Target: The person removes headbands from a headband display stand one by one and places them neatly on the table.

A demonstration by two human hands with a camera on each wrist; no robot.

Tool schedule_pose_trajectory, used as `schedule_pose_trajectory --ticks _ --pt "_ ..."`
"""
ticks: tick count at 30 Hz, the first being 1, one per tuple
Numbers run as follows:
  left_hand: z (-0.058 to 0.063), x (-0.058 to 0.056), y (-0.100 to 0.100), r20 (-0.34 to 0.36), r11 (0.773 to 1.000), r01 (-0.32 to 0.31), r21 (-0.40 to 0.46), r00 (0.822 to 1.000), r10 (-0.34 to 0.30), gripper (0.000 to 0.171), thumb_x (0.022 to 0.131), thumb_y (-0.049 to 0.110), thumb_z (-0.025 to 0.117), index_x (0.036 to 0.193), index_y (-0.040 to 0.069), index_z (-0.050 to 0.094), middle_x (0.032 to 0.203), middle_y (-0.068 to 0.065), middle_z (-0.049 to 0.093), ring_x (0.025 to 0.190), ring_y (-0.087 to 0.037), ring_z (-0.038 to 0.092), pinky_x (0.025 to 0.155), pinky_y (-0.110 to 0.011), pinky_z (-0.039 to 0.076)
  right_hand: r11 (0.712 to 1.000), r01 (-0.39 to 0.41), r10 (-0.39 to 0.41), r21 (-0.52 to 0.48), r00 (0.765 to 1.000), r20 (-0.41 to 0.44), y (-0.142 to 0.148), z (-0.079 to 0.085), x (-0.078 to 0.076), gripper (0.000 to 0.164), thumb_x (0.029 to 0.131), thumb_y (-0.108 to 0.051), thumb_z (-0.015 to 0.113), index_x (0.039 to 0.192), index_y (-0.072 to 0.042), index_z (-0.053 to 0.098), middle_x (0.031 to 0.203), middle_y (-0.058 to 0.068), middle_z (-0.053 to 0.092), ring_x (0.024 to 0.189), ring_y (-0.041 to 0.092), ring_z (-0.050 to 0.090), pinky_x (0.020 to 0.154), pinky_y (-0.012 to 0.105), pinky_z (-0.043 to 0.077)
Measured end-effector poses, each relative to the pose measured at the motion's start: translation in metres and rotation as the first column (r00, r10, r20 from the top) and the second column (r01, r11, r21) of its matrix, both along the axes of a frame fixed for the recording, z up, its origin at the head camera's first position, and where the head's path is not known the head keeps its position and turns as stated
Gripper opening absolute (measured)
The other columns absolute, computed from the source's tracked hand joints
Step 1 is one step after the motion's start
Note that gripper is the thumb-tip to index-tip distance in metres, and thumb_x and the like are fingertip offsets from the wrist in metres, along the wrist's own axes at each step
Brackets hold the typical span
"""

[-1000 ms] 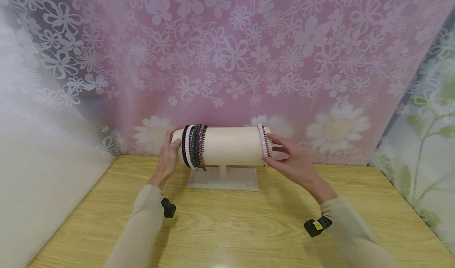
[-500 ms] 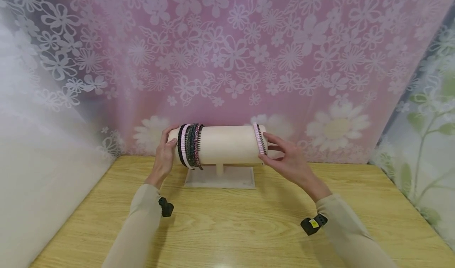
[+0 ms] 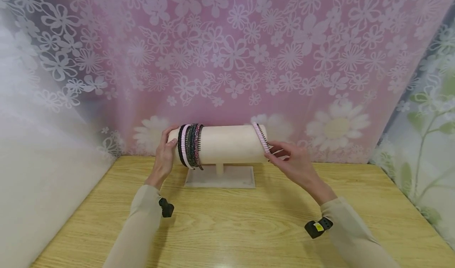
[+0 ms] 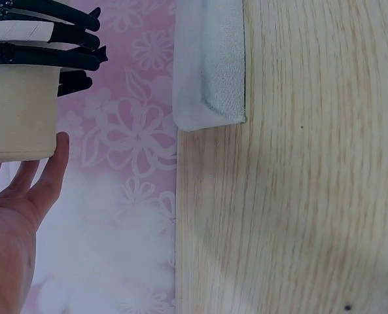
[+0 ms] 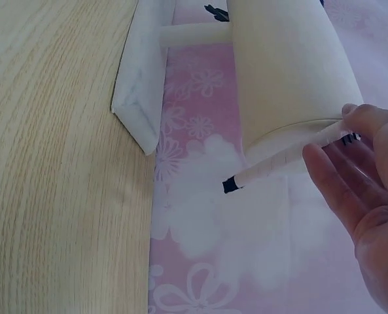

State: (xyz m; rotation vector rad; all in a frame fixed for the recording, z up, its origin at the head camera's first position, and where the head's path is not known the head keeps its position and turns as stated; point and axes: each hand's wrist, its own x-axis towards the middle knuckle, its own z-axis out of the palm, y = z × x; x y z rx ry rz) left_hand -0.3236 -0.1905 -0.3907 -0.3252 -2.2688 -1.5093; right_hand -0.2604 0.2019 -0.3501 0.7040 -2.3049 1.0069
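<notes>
Pink headband (image 3: 261, 138) at the right end of the cream roll (image 3: 227, 143): compared with half a second earlier, no longer near upright but clearly slanted, upper part over the roll's top, lower part drawn rightward to the end's rim. In the right wrist view, one black tip visible beyond that rim, seemingly clear of the roll; by judgement, partly loosened below, still caught above. Right hand (image 3: 295, 163): angled in from the right, fingers and thumb pinching the headband's lower part. Left hand (image 3: 164, 159): little altered, gripping the roll's left end, thumb in front, presumably steadying against the pull. Just beside it, other headbands (image 3: 192, 146), packed together around the roll. Underneath, flat base (image 3: 220, 177) near the far edge of the bench (image 3: 227, 220).
</notes>
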Motion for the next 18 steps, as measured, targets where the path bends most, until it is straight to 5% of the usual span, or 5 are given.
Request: schedule_pose_trajectory --ticks 18 --pt "0.0 0.001 0.002 0.012 1.0 -0.024 -0.01 1.0 0.024 0.048 0.105 0.037 0.031 0.153 0.038 0.037 0.153 -0.01 0.048 0.121 -0.037 0.055 0.096 -0.052 0.044 0.999 0.041 -0.041 -0.003 0.999 -0.007 0.027 0.0 0.007 0.029 0.086 0.002 0.078 0.114 0.001 0.073 0.101 0.017 0.077 0.08 0.026 0.075 0.071 0.013 0.055"
